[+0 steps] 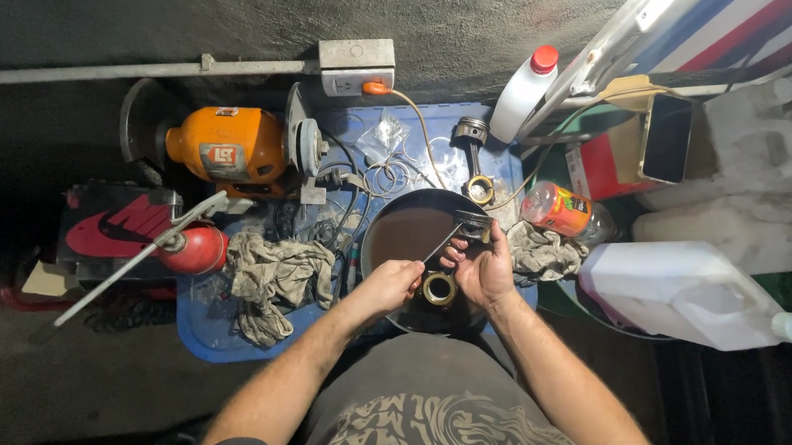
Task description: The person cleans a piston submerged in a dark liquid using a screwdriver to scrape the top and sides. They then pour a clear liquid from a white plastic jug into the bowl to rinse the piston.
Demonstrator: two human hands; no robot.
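At frame centre, over the dark pan [396, 227], a thin rod [441, 241] slants from lower left to upper right. Left hand [390, 284] fingers pinch it closed; right hand [482, 266] grips a cylindrical part [475, 225].

Bare forearms; grey shirt [439, 418] (pale swirling print).
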